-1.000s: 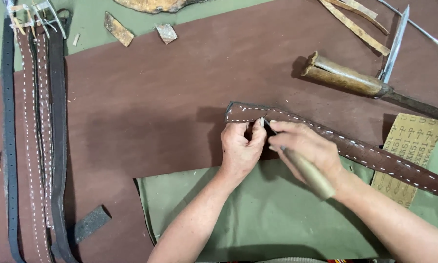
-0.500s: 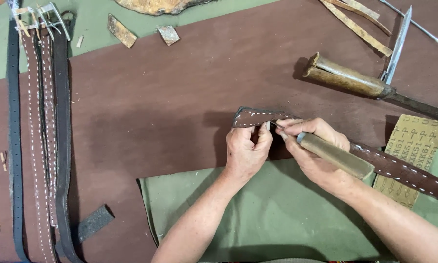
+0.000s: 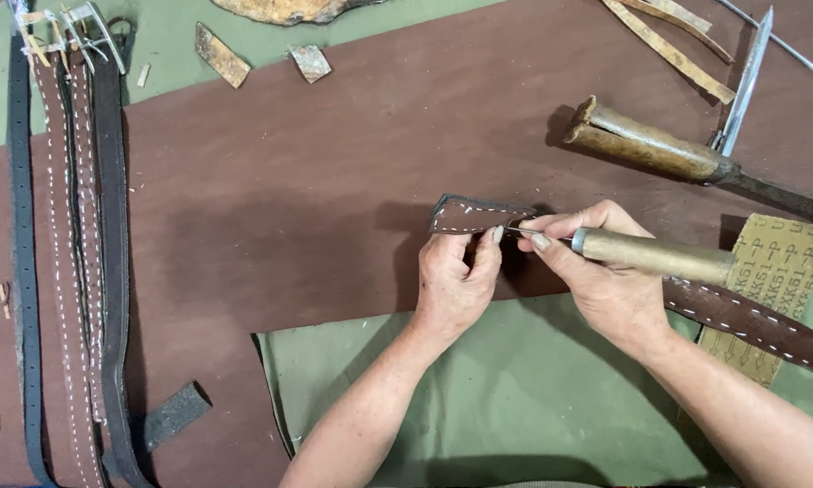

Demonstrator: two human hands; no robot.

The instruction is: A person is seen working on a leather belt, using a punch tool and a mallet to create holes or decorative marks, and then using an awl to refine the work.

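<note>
A brown leather strap (image 3: 465, 215) with white stitching lies across a large brown leather sheet (image 3: 289, 208). My left hand (image 3: 456, 280) pinches the strap near its rounded end, thumb and finger pressed on it. My right hand (image 3: 605, 271) grips a wooden-handled awl (image 3: 655, 256) with a metal collar. Its thin metal tip meets the strap right beside my left fingertips. The strap's far part (image 3: 759, 325) runs out to the right under my right wrist.
Several dark stitched belts (image 3: 72, 271) with buckles lie along the left edge. A big wooden-handled tool (image 3: 650, 145) and a long blade (image 3: 748, 72) rest at the upper right, with leather strips (image 3: 668, 50) and scraps (image 3: 221, 56). Green cloth (image 3: 515, 398) covers the near side; printed paper (image 3: 777, 271) lies at right.
My right hand has swung the awl from pointing down-right to lying nearly level, tip now at the strap's end. The strap end has lifted slightly under my left fingers.
</note>
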